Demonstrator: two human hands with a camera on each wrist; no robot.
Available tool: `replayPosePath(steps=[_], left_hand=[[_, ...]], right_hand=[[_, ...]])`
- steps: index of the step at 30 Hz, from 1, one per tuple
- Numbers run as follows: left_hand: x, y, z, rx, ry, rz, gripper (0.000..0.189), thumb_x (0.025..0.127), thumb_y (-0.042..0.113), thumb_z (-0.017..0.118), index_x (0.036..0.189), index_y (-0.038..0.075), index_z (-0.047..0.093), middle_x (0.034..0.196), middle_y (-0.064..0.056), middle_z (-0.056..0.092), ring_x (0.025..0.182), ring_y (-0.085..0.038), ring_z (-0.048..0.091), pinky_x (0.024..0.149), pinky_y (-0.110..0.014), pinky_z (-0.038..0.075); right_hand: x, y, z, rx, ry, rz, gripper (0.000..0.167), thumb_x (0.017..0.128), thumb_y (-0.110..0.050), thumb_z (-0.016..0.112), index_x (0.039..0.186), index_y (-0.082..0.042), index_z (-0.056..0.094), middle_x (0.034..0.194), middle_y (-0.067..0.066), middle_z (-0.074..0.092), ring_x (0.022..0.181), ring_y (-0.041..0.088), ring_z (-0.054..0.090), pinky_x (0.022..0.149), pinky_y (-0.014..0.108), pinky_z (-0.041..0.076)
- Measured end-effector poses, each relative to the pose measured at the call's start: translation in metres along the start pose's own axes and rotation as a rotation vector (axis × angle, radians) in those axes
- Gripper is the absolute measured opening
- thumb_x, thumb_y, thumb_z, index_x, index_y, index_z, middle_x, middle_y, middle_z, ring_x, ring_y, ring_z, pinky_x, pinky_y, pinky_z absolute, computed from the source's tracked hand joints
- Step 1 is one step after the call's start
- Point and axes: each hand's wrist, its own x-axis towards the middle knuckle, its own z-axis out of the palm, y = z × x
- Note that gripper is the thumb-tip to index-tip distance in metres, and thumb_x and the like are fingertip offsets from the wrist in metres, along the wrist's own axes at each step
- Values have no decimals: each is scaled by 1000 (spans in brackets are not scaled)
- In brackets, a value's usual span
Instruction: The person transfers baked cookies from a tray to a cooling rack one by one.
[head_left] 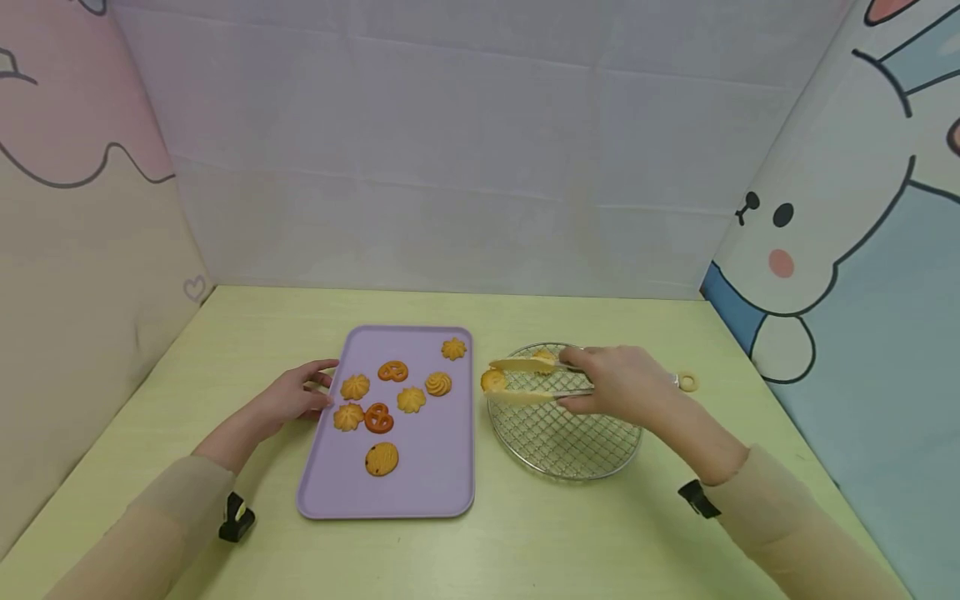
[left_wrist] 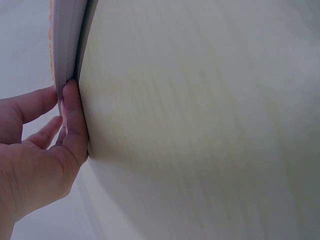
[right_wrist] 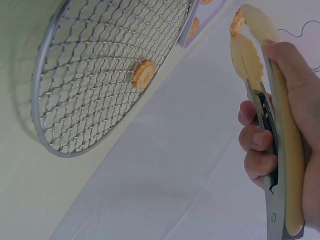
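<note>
My left hand (head_left: 291, 395) pinches the left rim of a lilac tray (head_left: 435, 479), thumb and fingers on either side of its edge in the left wrist view. Several cookies lie on the tray, among them two pretzels (head_left: 378, 418), a swirl cookie (head_left: 438, 383) and a round dark-flecked cookie (head_left: 382, 459). With my right hand (head_left: 626, 385) I grip yellow-tipped tongs (right_wrist: 293, 170). Between the tong tips is a small golden cookie (right_wrist: 237, 23), near the left edge of a round wire rack (head_left: 570, 454) in the head view. Another scalloped cookie (right_wrist: 144, 74) lies on the rack.
Tray and rack stand side by side on a pale yellow-green table (head_left: 247, 333). A white sheet (head_left: 465, 167) hangs behind the table, and printed cartoon panels (head_left: 885, 375) stand at both sides.
</note>
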Motion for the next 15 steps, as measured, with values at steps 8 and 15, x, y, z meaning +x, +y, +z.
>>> replayPosePath(steps=[8,15], left_hand=[[0,1,0,-4,1,-3,68,89,1,57,148,1,23,125,-23,39,90,-22,55,72,-31,55],[-1,2,0,6,3,-9,68,89,1,57,148,2,23,124,-22,40,91,-23,55,73,-30,55]], right_hand=[[-7,13,4,-2,30,13,49,74,-49,73,108,-16,62,90,-3,70,52,5,47,44,24,39],[-10,21,12,10,31,31,49,75,-50,73,109,-16,61,82,-5,67,52,5,44,44,23,36]])
